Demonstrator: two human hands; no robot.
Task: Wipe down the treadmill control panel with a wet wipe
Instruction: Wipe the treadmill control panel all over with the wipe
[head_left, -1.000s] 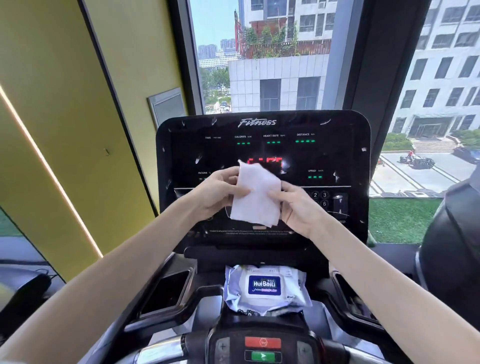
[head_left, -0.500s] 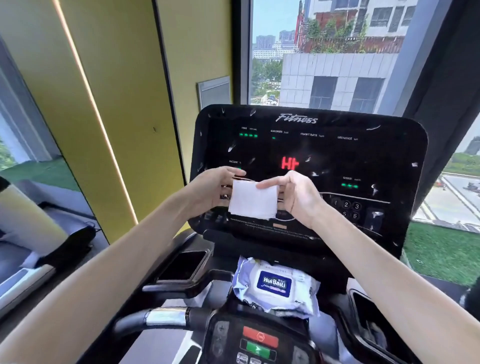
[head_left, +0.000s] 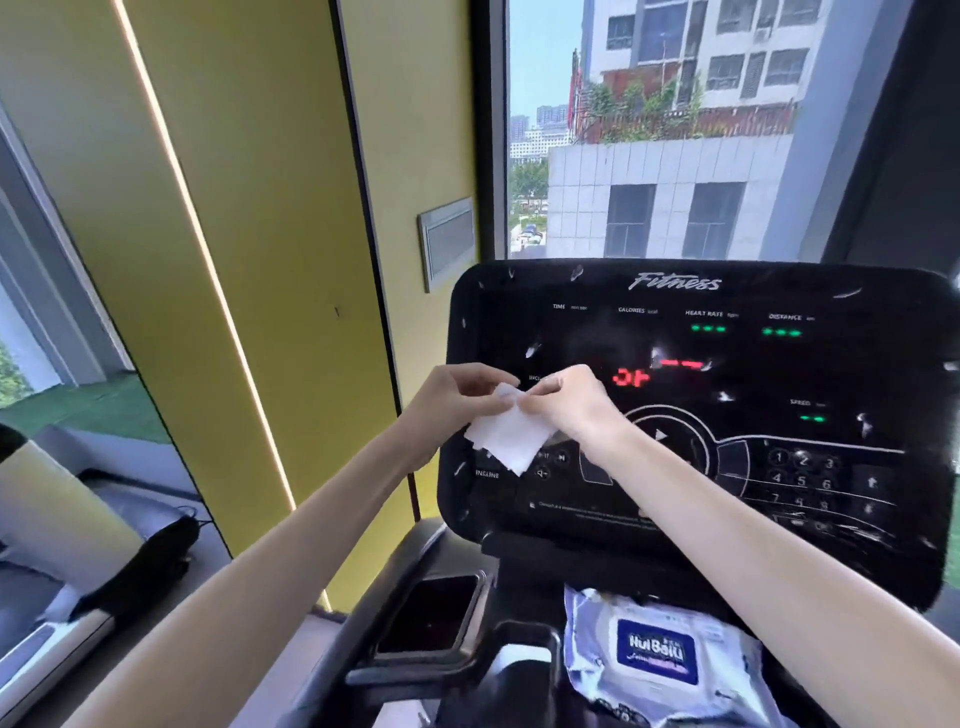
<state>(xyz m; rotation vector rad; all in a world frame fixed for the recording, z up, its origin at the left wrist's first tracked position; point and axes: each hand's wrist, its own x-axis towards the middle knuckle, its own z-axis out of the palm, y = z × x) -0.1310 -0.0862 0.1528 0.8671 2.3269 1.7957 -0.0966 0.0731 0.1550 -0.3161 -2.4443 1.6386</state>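
White and soft-looking, the wet wipe hangs a little left of the frame's centre, folded into a small, uneven square with layered edges showing at its left side and one corner pointing down. It sits in front of the left part of the control panel, above the word INCLINE; whether it touches the surface cannot be told. The left hand has its thumb and curled fingers pinching the wipe's upper corner, and the right hand, fingers bent inward, pinches the same top edge just beside it, so the two sets of fingertips nearly meet. Both forearms reach up from the bottom of the frame. The panel is glossy black and fills the right half of the picture, flecked all over with small white scraps and smears. It carries the word Fitness along its top, the labels TIME, CALORIES, HEART RATE and DISTANCE, green dashes, red lit segments near the middle, a ringed play button and a number keypad toward the lower right. Below it, at the lower right, a pale crinkled pack of wipes with a dark blue label lies on the console ledge, partly crossed by the right forearm. A yellow wall fills the upper left.
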